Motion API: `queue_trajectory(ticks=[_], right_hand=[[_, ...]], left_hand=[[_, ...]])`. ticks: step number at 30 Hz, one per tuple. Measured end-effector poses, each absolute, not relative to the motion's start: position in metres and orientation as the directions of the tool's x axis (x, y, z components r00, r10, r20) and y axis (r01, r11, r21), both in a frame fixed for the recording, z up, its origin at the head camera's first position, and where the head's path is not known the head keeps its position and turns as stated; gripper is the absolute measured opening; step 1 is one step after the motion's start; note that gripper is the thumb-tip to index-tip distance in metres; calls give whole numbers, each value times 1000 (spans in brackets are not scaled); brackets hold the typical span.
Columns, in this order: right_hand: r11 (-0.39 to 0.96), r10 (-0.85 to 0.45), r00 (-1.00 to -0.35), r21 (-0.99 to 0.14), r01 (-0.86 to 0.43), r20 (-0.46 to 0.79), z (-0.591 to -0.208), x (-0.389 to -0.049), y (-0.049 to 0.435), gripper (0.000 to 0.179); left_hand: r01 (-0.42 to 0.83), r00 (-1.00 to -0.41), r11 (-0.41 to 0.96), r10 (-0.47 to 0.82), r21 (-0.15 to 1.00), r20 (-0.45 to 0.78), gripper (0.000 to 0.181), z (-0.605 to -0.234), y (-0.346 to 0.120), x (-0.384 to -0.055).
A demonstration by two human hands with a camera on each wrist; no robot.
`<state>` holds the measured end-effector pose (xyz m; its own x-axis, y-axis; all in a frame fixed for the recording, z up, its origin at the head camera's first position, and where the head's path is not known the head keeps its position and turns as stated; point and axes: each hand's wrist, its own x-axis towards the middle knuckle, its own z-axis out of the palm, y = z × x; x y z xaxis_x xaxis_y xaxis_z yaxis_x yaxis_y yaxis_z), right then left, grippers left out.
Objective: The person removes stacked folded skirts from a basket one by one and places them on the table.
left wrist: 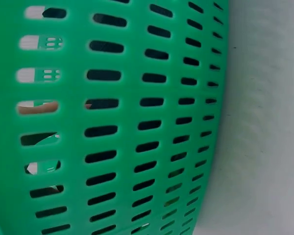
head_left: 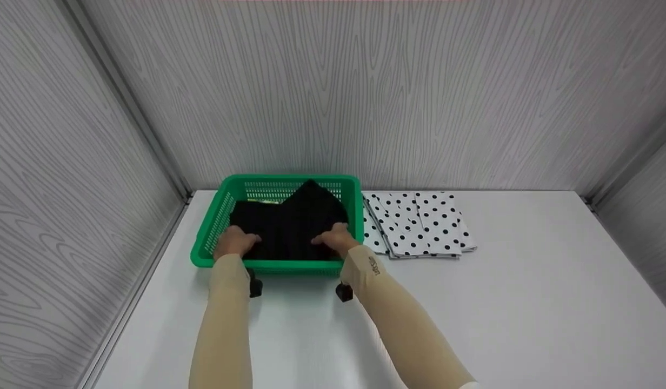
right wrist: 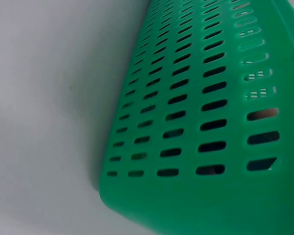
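A black cloth (head_left: pixel 290 227) lies inside a green plastic basket (head_left: pixel 295 265), with one corner raised against the back right. At the cloth's left edge my left hand (head_left: pixel 234 241) grips it, thumb over the top and the other fingers mostly hidden. On the opposite edge, my right hand (head_left: pixel 335 237) holds it the same way, thumb pointing inward. Both wrists reach over the near rim. The left wrist view is filled by the slotted basket wall (left wrist: pixel 132 115); the right wrist view has the same wall (right wrist: pixel 186 98) and a lower corner. Neither wrist view shows what the fingers do.
White cloths with black dots (head_left: pixel 419 227) lie folded and overlapping, right beside the basket. Something small and yellowish (head_left: pixel 265 201) shows behind the black cloth. The white tabletop (head_left: pixel 527 302) meets grey wood-patterned panels (head_left: pixel 419 97) at the back and sides.
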<state>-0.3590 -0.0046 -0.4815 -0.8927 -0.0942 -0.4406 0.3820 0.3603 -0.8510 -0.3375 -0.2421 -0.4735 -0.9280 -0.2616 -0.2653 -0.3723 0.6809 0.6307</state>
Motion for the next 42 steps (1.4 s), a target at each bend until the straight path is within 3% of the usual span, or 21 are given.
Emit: queue_trajectory(ticks=[9, 14, 18, 21, 24, 28, 33, 42], right_hand=[[336, -97, -922, -884, 325, -376, -484, -359, -4, 98], [116, -138, -938, -945, 304, -319, -480, -358, -2, 100], [-12, -222, -908, -930, 368, -357, -478, -356, 0, 109], [38, -260, -894, -929, 369, -365, -478, -355, -1, 111], [143, -283, -908, -950, 278, -308, -479, -353, -6, 101], [228, -293, -922, -955, 190, -253, -477, -353, -8, 81], [253, -265, -937, -954, 160, -227, -475, -352, -6, 73], [225, -292, -954, -974, -3, -64, -460, -348, 11, 78]], left_hand=[[-396, -918, 572, -244, 718, -311, 70, -475, -245, -335], [-292, -956, 587, -208, 755, -208, 74, -471, -243, -336], [-258, -966, 538, -130, 802, -223, 84, -467, -245, -336], [-246, -967, 502, -66, 829, -247, 93, -465, -247, -337], [-211, -973, 497, -23, 841, -231, 98, -465, -249, -336], [-146, -981, 525, 32, 838, -191, 88, -463, -248, -335], [-130, -979, 515, 66, 848, -190, 68, -462, -248, -331], [-69, -996, 464, 23, 883, -90, 68, -454, -244, -319]])
